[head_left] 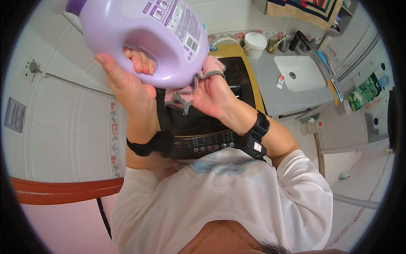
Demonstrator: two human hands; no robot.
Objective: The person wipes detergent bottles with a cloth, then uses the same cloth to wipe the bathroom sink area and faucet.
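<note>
A large purple plastic detergent jug [180, 74] with a dark purple cap is tilted in front of me, cap towards the upper left. My left hand [130, 76] grips it through the handle opening, fingers showing inside the hole. Against the jug's lower right side, my right hand [212, 95] holds a pink fluffy cloth [213, 64] with a grey-and-white edging, palm up; its fingers are mostly hidden behind jug and cloth. Below both hands is a top-loading washing machine [203, 127] with a dark lid, gold frame and a row of buttons.
To the right, a grey counter [269, 101] holds a white sink [309, 84], a white lidded bucket [255, 44], glass cups, a toothpaste tube [280, 81] and a black faucet [299, 41]. A tiled wall stands left, with a plugged-in cable [79, 84].
</note>
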